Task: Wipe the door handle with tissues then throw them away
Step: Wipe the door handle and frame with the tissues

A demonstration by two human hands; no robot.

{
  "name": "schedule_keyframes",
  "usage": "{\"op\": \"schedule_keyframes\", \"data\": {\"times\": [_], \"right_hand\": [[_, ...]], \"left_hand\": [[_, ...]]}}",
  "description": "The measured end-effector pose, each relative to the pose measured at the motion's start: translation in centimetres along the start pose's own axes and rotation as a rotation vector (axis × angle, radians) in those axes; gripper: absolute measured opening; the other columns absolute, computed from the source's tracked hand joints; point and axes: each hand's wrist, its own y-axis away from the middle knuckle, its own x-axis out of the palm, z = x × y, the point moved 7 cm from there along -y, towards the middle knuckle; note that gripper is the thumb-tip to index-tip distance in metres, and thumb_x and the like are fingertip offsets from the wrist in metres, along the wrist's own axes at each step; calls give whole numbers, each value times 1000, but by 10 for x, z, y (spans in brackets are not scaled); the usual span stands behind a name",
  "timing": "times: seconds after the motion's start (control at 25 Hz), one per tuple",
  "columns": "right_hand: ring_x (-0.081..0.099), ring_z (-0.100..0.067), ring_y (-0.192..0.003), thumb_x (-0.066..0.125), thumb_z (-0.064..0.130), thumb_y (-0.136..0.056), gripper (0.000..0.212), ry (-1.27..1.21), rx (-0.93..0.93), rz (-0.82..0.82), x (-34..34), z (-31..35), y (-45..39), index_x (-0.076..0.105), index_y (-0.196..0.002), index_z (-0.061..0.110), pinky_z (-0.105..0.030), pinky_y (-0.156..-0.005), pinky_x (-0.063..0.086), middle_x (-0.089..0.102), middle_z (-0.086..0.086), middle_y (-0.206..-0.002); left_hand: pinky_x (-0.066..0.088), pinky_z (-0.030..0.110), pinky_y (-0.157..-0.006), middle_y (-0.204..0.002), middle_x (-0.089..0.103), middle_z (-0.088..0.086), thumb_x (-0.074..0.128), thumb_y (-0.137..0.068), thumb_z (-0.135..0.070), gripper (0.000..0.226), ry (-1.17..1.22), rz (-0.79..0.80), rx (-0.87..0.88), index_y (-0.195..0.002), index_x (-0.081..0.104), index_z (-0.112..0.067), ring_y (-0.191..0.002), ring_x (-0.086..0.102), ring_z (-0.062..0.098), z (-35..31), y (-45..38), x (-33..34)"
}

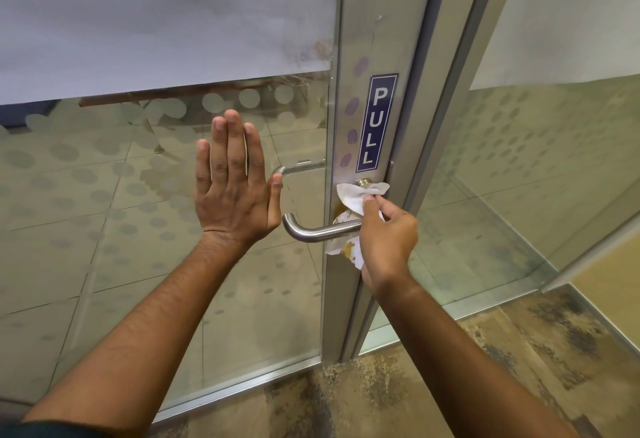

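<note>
While the left hand [232, 184] lay flat and spread on the glass door [138, 229], the right hand [386, 235] pinched stained tissues [353, 197] against the door handle [318, 229].

Both forearms are bare to the hands, with a dark sleeve edge [52, 429] at the left arm.

White tissue [356, 195] w/ brownish stains, silver handle [311, 229], blue PULL sign [376, 122].
</note>
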Motion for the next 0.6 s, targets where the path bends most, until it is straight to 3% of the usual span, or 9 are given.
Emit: {"op": "schedule_keyframes", "data": {"times": [0.12,0.2,0.28,0.4,0.52,0.6], "right_hand": [[72,-25,-70,60,14,-97,14,-391,374,78,9,-9,9,74,-93,10,-41,-71,62,75,-5,-78],[65,-21,-62,56,18,-99,20,-579,600,186,17,-12,19,70,-100,4,-37,-65,55,70,-10,-80],[56,-17,-66,50,24,-101,27,-737,734,296,23,-11,26,66,-110,4,-33,-71,45,63,-8,-85],[62,-18,-80,48,27,-102,32,-802,796,357,19,-10,30,67,-120,8,-33,-81,50,69,-7,-103],[69,-32,-101,53,23,-100,27,-479,685,334,-3,-23,24,65,-119,8,-49,-92,52,70,-16,-117],[70,-34,-96,57,16,-99,22,-310,506,219,-24,-24,12,66,-115,5,-45,-80,57,71,-19,-109]], "left_hand": [[-11,39,-124,-154,9,24,30,-99,-41,75,-2,2,12,-155,6,2,-151,-21,23,0,1,1],[-11,39,-124,-155,9,24,29,-100,-42,77,3,5,20,-156,-3,0,-151,-21,23,-1,2,2],[-10,39,-124,-155,10,23,28,-100,-42,75,7,1,20,-155,4,2,-151,-21,23,0,2,2],[-9,39,-124,-155,11,23,30,-100,-41,75,12,-6,22,-155,5,2,-152,-20,22,-1,2,2],[-10,39,-124,-156,10,23,31,-99,-42,78,17,4,36,-156,-7,-2,-152,-20,22,0,3,2],[-10,39,-124,-155,11,23,32,-99,-41,78,7,21,33,-156,0,2,-151,-20,22,0,1,2]]}}
